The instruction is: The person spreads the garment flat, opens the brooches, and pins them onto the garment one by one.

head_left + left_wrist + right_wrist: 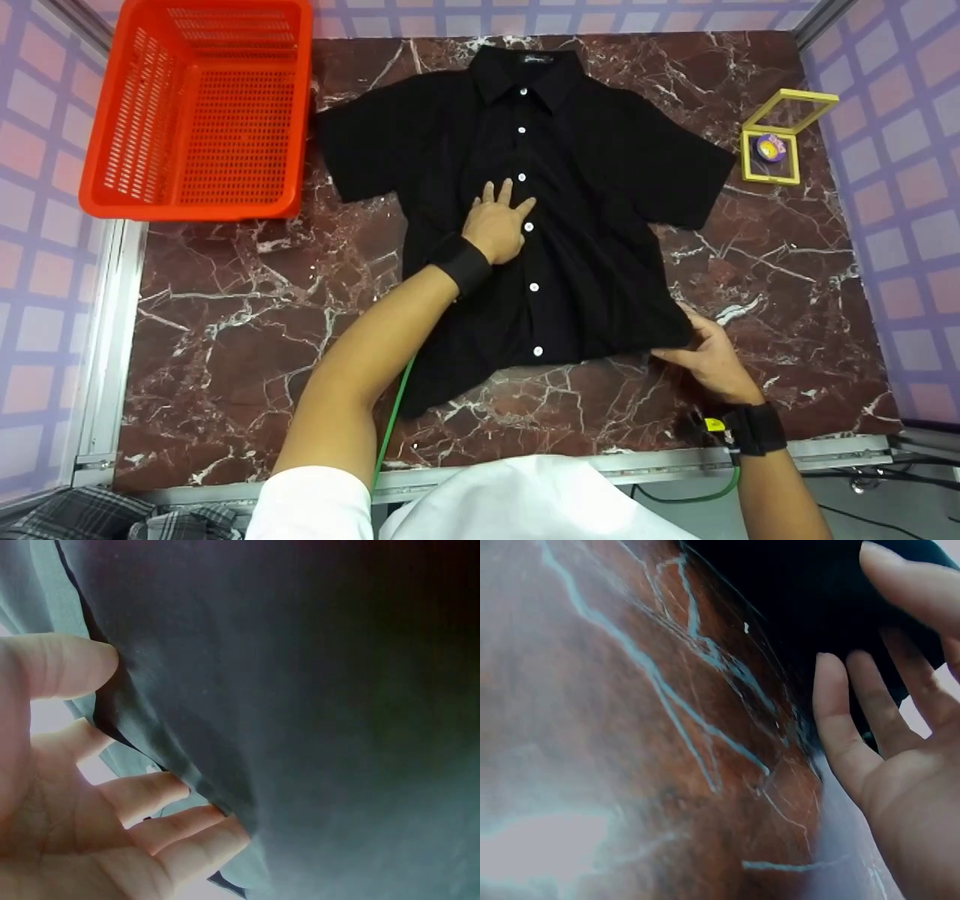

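Right now a black shirt (555,210) lies spread face up, buttoned, on the marble bench (247,315), collar pointing away from the person. Left hand (496,225) rests flat on the shirt's middle, just beside the button line, fingers straight and slightly spread, holding nothing. Right hand (709,358) is at the shirt's near right hem corner, fingers against the cloth edge; whether it truly pinches the fabric, cannot tell from the head view. In the right wrist view the fingers (870,705) look fairly straight, touching the dark cloth.

Judgement: smoothing or squaring the hem looks to be the step in hand. To do it well, keep the flat left palm anchoring the shirt's centre while the right draws the corner outward, low and even, so the placket stays straight.

An orange basket (196,112) sits left of the shirt, a small yellow box (776,142) right of it.

Hidden: shirt's near left hem lies under the forearm; left wrist view shows mostly blurred fabric.
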Motion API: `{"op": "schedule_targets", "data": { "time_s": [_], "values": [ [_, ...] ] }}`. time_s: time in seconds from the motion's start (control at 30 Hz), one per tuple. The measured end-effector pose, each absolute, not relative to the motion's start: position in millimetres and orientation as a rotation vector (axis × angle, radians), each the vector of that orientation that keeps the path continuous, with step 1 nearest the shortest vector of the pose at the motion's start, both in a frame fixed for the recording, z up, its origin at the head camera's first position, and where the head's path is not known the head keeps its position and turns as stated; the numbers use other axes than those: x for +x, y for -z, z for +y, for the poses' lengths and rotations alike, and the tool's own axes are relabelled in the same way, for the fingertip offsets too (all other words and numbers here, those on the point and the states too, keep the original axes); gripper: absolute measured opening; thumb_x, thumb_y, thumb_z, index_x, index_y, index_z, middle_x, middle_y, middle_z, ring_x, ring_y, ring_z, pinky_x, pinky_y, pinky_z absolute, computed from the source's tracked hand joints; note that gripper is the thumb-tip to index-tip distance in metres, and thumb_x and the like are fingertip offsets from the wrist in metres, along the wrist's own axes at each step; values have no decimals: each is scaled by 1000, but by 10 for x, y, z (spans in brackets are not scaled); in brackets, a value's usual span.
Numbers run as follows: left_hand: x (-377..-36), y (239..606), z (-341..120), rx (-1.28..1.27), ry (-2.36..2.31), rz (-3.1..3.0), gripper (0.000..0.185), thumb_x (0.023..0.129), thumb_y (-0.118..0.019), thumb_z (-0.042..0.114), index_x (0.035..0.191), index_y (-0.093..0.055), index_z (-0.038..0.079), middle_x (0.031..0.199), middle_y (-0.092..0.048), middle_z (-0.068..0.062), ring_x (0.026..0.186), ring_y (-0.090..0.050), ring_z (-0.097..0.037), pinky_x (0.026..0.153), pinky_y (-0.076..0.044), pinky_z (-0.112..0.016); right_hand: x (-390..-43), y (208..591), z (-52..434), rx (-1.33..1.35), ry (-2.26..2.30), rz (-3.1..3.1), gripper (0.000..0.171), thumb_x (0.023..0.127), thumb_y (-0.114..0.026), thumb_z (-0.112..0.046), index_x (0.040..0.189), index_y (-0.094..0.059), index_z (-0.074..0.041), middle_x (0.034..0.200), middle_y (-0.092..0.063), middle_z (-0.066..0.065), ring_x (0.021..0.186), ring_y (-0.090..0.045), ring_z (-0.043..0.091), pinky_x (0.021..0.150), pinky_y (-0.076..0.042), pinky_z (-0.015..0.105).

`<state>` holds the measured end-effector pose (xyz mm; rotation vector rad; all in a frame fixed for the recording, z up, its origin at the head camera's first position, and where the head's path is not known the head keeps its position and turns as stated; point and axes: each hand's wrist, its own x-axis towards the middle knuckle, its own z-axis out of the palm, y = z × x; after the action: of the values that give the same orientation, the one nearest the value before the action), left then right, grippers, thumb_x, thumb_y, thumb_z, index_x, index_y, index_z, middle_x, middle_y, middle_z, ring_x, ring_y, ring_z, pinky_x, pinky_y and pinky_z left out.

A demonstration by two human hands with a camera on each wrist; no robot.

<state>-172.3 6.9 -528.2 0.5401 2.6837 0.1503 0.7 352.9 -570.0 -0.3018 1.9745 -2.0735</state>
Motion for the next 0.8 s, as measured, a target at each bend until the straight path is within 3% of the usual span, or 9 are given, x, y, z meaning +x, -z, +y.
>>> {"op": "schedule_targets", "data": {
  "time_s": [0.07,0.17,0.27,0.37,0.43,0.63,0.8],
  "values": [
    [-1722,5283,68,538,-155,2683,66,98,-56,28,159,-31,25,165,-14,-23,148,-16,-50,116,-29,-56,18,5701,3508,-282,2078,2005,46,80,-66,24,124,-58,17,137,-61,11,115,-63,19,96,-50,27],
    [-1723,5280,71,537,-156,2678,66,98,-55,28,160,-30,25,165,-13,-24,148,-15,-50,116,-28,-56,40,5676,3467,-209,2078,2026,36,81,-67,23,115,-57,17,115,-67,10,95,-65,17,79,-54,23],
    [-1721,5280,73,538,-149,2676,67,99,-55,28,160,-30,25,165,-12,-24,148,-15,-50,117,-28,-56,41,5649,3437,-156,2062,2025,43,82,-68,20,121,-54,12,108,-68,9,89,-64,15,71,-54,22],
    [-1718,5288,74,539,-143,2676,66,99,-55,28,160,-29,25,165,-12,-23,148,-15,-50,117,-28,-56,23,5642,3426,-179,2031,2045,61,84,-66,19,141,-47,7,126,-65,9,106,-64,16,85,-53,23],
    [-1714,5292,74,540,-138,2677,66,99,-55,28,160,-30,25,165,-12,-23,148,-15,-50,117,-28,-56,13,5644,3423,-190,1998,2062,65,86,-65,18,146,-45,5,132,-63,8,110,-63,16,92,-51,24],
    [-1708,5297,81,547,-144,2681,66,99,-55,28,160,-30,24,165,-13,-24,148,-15,-50,117,-28,-56,16,5634,3416,-196,1736,2160,49,86,-73,6,133,-60,4,124,-67,7,103,-64,16,89,-52,25],
    [-1708,5293,76,541,-141,2692,65,99,-55,28,160,-30,24,164,-13,-24,148,-16,-50,116,-28,-56,29,5608,3387,-183,1652,2176,54,85,-79,-3,135,-60,-2,131,-62,11,109,-63,19,90,-52,25]
  ]
}}
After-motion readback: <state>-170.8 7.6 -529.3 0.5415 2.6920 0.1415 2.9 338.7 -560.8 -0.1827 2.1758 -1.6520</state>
